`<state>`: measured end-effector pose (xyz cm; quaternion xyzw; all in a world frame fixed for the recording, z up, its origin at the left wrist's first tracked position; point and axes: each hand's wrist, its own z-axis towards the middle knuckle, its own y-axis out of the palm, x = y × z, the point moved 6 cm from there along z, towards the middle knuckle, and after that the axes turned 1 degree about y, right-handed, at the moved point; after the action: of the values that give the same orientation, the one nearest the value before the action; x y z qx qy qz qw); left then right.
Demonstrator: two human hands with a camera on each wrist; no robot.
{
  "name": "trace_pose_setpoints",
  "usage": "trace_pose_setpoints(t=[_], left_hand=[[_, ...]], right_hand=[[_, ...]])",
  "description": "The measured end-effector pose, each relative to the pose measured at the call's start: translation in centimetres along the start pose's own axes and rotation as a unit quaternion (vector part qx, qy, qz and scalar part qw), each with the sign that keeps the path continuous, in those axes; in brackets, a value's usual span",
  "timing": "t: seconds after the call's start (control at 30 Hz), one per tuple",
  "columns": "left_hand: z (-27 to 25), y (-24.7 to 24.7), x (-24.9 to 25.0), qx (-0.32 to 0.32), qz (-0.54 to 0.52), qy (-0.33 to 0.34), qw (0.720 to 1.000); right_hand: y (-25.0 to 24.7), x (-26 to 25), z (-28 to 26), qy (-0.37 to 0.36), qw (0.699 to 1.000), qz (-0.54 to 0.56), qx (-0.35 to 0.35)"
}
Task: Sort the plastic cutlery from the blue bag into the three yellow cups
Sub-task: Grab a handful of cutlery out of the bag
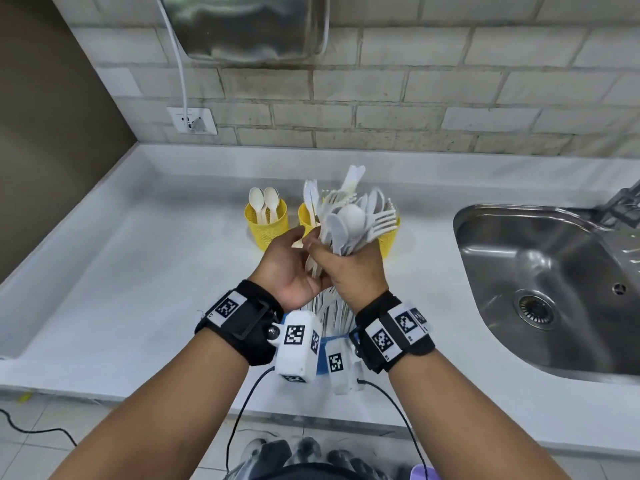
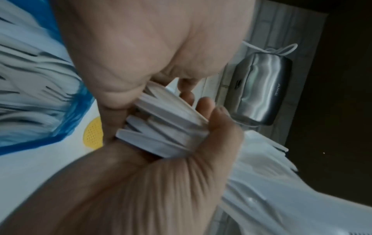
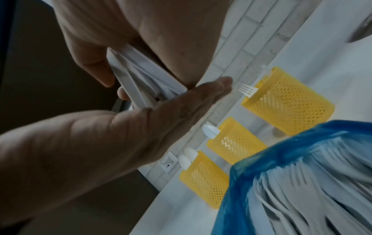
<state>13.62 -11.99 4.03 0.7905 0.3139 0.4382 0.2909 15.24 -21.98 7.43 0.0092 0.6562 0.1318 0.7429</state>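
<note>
My right hand [image 1: 349,271] grips a thick bundle of white plastic cutlery [image 1: 353,220] by the handles, heads up, above the blue bag [image 1: 330,341]. My left hand [image 1: 289,268] lies with straight fingers against the handle ends [image 3: 141,76]. Three yellow mesh cups stand behind in a row. The left cup [image 1: 266,225] holds spoons, the middle cup [image 1: 304,216] knives, and the right cup [image 1: 389,239] forks; the bundle partly hides the last two. The bag [image 3: 281,167] holds several more pieces.
A steel sink [image 1: 540,289] is set into the white counter [image 1: 138,271] on the right, with a tap [image 1: 623,202] at its far edge. A wall socket [image 1: 192,121] and a metal wall unit [image 1: 242,26] with a white cable are at the back.
</note>
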Motion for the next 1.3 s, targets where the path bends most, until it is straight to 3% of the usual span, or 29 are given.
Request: trace_pose_setpoints(t=[0.23,0.4,0.47,0.53,0.67,0.8,0.97,1.07,1.2,1.3], left_hand=[[-0.2,-0.7,0.1,0.032,0.046,0.011,0.998],[-1.2,0.3,0.3,-0.013,0.111,0.057,0.992],[-1.5,0.9,1.0,-0.039,0.213,0.117,0.969],[-2.2,2.0,1.6,-0.069,0.328,0.167,0.927],[-2.9,4.0,1.8,-0.083,0.431,0.175,0.881],[-2.9,3.9,1.9,-0.018,0.379,0.204,0.903],[-3.3,4.1,1.2,0.002,0.362,0.241,0.9],[-3.3,4.5,0.9,-0.024,0.367,0.243,0.898],[-3.0,4.7,0.2,-0.089,0.424,0.167,0.886],[-3.4,4.9,0.2,-0.09,0.44,0.177,0.876]], right_hand=[[0.0,1.5,-0.1,0.053,0.997,0.057,0.019],[-0.4,1.6,-0.1,0.058,0.996,0.072,0.003],[-0.8,1.4,0.1,0.045,0.996,0.075,-0.009],[-0.7,1.0,0.0,0.023,0.995,0.072,-0.062],[0.2,1.0,-0.8,0.05,0.984,0.04,-0.166],[0.5,1.4,-1.8,0.133,0.967,0.121,-0.183],[-0.1,2.0,-1.7,0.136,0.969,0.127,-0.163],[-0.5,1.8,-1.5,0.138,0.973,0.101,-0.151],[-0.6,1.3,-2.2,0.156,0.961,0.077,-0.216],[-0.6,1.3,-2.3,0.151,0.956,0.098,-0.231]])
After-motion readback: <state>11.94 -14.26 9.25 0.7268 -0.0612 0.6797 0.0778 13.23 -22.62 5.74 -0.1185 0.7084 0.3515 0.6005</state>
